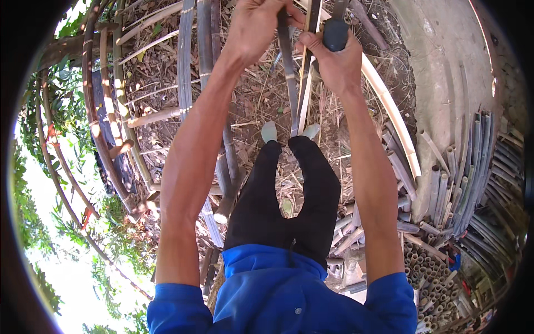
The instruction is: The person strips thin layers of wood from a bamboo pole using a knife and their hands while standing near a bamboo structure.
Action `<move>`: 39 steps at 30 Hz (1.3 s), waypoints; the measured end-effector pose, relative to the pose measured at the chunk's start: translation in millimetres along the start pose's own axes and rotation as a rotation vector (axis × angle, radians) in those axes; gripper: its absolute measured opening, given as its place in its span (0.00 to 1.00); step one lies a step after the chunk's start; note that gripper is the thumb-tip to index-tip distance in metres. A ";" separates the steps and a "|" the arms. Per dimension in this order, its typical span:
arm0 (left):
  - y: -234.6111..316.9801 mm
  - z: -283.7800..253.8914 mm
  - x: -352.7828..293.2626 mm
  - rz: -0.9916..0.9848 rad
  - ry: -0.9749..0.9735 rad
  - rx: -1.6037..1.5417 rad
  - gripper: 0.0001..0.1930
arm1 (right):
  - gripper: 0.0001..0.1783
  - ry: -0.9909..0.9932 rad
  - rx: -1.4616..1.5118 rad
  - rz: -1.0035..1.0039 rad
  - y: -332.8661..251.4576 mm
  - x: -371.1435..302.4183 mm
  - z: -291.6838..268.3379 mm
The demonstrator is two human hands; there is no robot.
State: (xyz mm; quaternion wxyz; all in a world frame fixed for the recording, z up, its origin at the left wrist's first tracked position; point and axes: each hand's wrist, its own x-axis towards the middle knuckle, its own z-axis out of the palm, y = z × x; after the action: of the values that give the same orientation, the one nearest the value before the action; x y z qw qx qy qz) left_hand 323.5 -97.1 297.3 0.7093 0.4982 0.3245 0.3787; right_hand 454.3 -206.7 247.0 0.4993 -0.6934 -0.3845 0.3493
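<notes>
Both arms stretch forward to the top edge of the head view. My left hand [253,30] is closed at the upper end of a split bamboo pole [290,80], its fingers curled around it and partly cut off by the picture's edge. My right hand [340,67] is wrapped around the thick black handle [335,35] of a tool; the tool's working end is hidden or out of view. My right thumb lies close to a second bamboo piece [305,83] with a pale cut edge. Both bamboo pieces run down toward the ground between my feet.
Bamboo rails [188,61] stand at the left, with a curved bamboo fence [92,106] beyond. A pale split strip [392,108] arcs past my right forearm. Bundled bamboo poles [473,167] and stacked cut tubes [428,273] lie at the right beside a concrete strip [445,55]. Dry litter covers the ground.
</notes>
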 end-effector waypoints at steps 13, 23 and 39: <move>7.9 -128.8 -92.6 0.256 0.753 0.029 0.34 | 0.19 0.119 0.163 -0.059 62.6 34.0 -67.3; 10.8 -123.4 -121.0 0.189 0.679 0.147 0.25 | 0.18 -0.010 0.261 0.102 24.9 5.8 -32.6; 68.8 -26.2 -144.1 0.014 0.258 0.220 0.07 | 0.42 -0.309 0.137 0.247 -12.1 -95.0 43.8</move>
State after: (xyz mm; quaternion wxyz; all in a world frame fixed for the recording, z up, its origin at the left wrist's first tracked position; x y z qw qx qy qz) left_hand 214.4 -194.1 367.2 0.6002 0.5225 0.4488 0.4067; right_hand 370.2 -269.4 256.8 0.4336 -0.6380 -0.3440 0.5353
